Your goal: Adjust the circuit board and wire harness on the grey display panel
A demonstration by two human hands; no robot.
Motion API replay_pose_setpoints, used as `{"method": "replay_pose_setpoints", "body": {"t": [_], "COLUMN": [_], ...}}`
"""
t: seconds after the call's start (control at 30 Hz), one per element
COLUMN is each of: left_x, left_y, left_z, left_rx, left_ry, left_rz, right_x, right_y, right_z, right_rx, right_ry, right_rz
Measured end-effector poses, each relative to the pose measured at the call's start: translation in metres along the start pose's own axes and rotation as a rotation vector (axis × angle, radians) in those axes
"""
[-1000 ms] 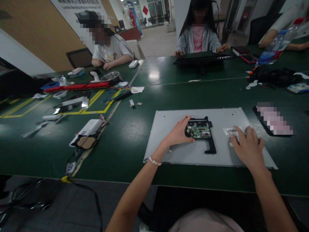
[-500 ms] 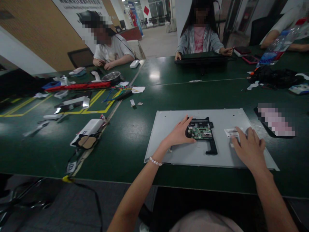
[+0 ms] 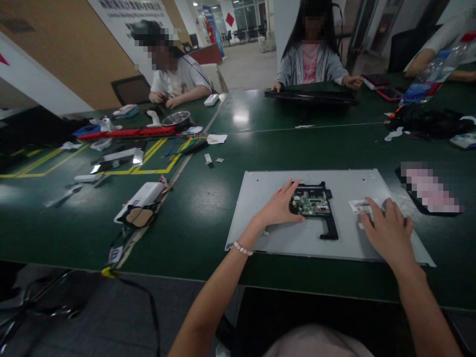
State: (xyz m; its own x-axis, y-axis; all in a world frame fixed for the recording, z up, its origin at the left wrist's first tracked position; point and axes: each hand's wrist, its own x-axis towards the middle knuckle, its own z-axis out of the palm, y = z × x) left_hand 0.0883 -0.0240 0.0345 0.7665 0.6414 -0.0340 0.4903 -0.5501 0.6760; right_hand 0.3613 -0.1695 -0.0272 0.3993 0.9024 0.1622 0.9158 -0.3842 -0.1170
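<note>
On the table lies a flat grey metal panel [image 3: 256, 188], the back of a screen by its look. A black plastic frame [image 3: 329, 225] with a green circuit board [image 3: 310, 206] sits on its middle. My left hand [image 3: 278, 207] grips this frame from the left, fingertips at its upper edge and thumb at the lower edge; the frame's left part is hidden beneath it. Over the panel's right side, my right hand [image 3: 388, 230] rests with its fingers apart and holds nothing. A white label [image 3: 359, 206] shows by its fingertips.
A phone [image 3: 431, 188] lies right of the panel. To the left are a white battery pack [image 3: 139, 203] with a cable, and tools and wires. Across the table a person holds a dark screen [image 3: 310, 97]. A plastic bottle [image 3: 424, 79] stands at the far right.
My hands keep their places on the frame and panel. The view has shifted slightly. Across the table, the person's dark screen has tipped flatter.
</note>
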Motion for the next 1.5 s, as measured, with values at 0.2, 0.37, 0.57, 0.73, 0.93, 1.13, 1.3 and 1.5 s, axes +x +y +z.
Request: {"method": "replay_pose_setpoints", "body": {"t": [0.2, 0.37, 0.57, 0.73, 0.93, 1.13, 1.3, 1.5], "left_x": [-0.001, -0.003, -0.004, -0.003, -0.005, -0.004, -0.005, -0.006], "left_y": [0.001, -0.008, -0.02, -0.02, -0.018, -0.021, -0.025, -0.026], "left_z": [-0.002, -0.007, -0.009, -0.008, -0.008, -0.004, -0.001, 0.001], "left_rx": [-0.075, -0.201, -0.295, -0.305, -0.291, -0.272, -0.24, -0.202], "left_ry": [0.021, 0.007, -0.013, -0.006, -0.001, 0.014, 0.025, 0.034], "left_rz": [-0.007, 0.006, 0.04, 0.046, 0.02, 0.049, 0.057, 0.028], "right_x": [-0.001, 0.013, 0.051, 0.074, 0.076, 0.072, 0.072, 0.071], "right_y": [-0.001, -0.003, -0.025, -0.041, -0.04, -0.04, -0.036, -0.034], "right_z": [-0.001, -0.008, -0.026, -0.029, -0.018, -0.019, -0.013, -0.01], "right_rx": [0.037, 0.132, 0.35, 0.392, 0.482, 0.569, 0.65, 0.637], "right_ry": [-0.005, -0.01, -0.26, -0.389, -0.371, -0.347, -0.283, -0.296], "right_rz": [0.015, -0.043, -0.426, -0.566, -0.591, -0.58, -0.607, -0.599]}}
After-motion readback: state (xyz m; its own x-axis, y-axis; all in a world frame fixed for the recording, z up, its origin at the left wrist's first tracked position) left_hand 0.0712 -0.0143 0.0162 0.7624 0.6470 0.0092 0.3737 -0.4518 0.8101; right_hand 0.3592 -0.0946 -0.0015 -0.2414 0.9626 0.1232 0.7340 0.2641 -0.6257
